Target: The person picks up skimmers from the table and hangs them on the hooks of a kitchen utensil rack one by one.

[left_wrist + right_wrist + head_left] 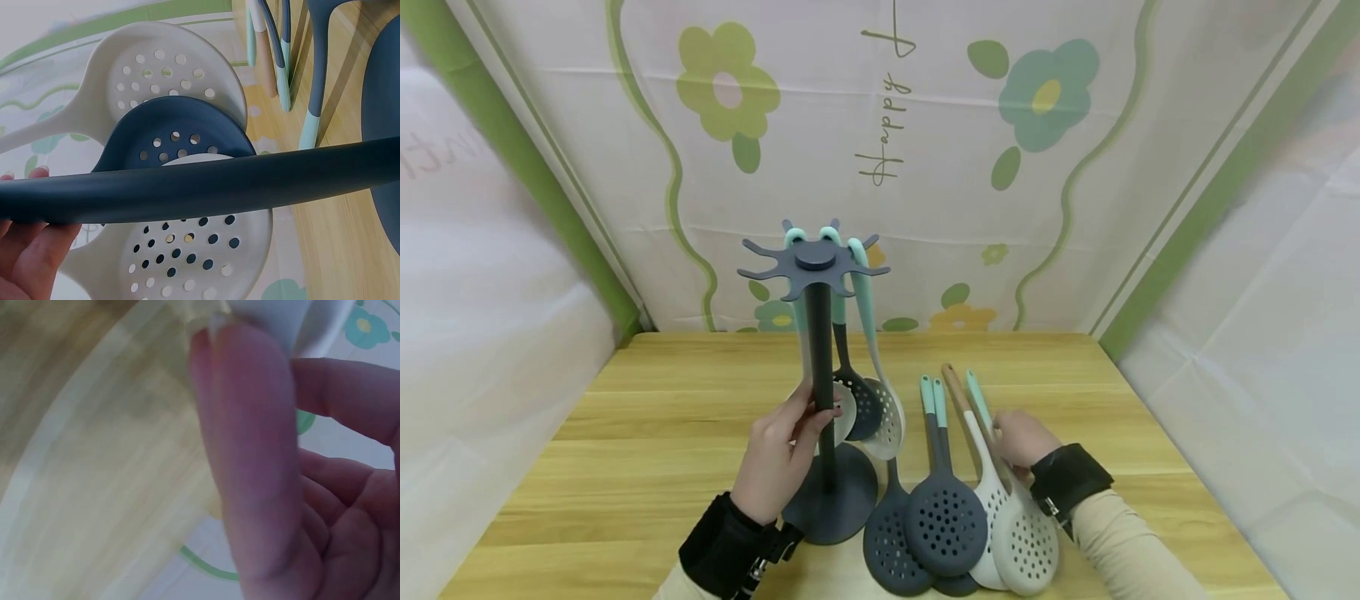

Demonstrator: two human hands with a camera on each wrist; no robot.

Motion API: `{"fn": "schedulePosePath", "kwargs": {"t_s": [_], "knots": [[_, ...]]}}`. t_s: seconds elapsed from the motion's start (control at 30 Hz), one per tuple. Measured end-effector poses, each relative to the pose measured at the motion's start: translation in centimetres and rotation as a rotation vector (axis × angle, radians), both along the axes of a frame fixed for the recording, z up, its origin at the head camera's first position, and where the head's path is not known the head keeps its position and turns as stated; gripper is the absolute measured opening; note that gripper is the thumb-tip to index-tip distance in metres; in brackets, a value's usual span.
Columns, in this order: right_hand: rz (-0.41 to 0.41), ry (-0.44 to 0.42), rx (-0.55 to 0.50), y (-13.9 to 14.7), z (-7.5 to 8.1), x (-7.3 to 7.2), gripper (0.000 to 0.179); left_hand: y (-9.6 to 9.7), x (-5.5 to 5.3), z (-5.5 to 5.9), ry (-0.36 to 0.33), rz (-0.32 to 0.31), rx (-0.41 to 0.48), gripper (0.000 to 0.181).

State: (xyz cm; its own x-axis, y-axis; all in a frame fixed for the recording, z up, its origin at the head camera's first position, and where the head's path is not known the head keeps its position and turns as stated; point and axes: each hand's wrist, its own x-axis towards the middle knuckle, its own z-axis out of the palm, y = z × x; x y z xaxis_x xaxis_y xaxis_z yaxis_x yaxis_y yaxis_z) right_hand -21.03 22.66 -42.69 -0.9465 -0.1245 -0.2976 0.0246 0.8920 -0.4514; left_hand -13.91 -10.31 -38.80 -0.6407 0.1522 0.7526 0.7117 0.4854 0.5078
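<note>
1. Left grip (pixel 778 450): fingers and thumb hold the post of the dark stand (pixel 818 350), which is on the tabletop (pixel 662 433) left of the loose utensils.
2. Right grip (pixel 1024 437): appears to pinch the pale skimmer (pixel 1028 546) with the mint handle, rightmost of the row; in the right wrist view finger and thumb meet at a pale piece.
3. Beside it: a wood-handled white skimmer (pixel 987 492), partly covered, then a front dark skimmer (pixel 946 521) overlapping a left dark skimmer (pixel 891 542).
4. On the stand's hooks: a hanging dark skimmer (pixel 867 412), a hanging pale skimmer (pixel 891 425) right of it, and another pale utensil mostly behind the post.
5. Risks, my judgement: lifting the pinched skimmer could drag its white neighbour, since they overlap. If the left hold slackens, a knock at the hooks could tip the stand or set the hanging bowls swinging.
6. Hard to make out: right fingertips blurred up close; exact contact hidden in the head view. Another dark utensil shows only an edge beneath the front one; its shape, unclear.
</note>
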Motion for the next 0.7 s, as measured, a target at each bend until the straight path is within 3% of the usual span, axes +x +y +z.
{"fn": "schedulePosePath", "kwargs": {"t_s": [0.37,0.7], "knots": [[0.020,0.086,-0.044,-0.3,1.0,0.0,0.045,0.0,0.0,0.1,-0.005,0.013,-0.004,0.039],[0.082,0.142,-0.067,-1.1,2.4,0.4,0.042,0.0,0.1,0.1,-0.002,0.012,-0.004,0.040]]}}
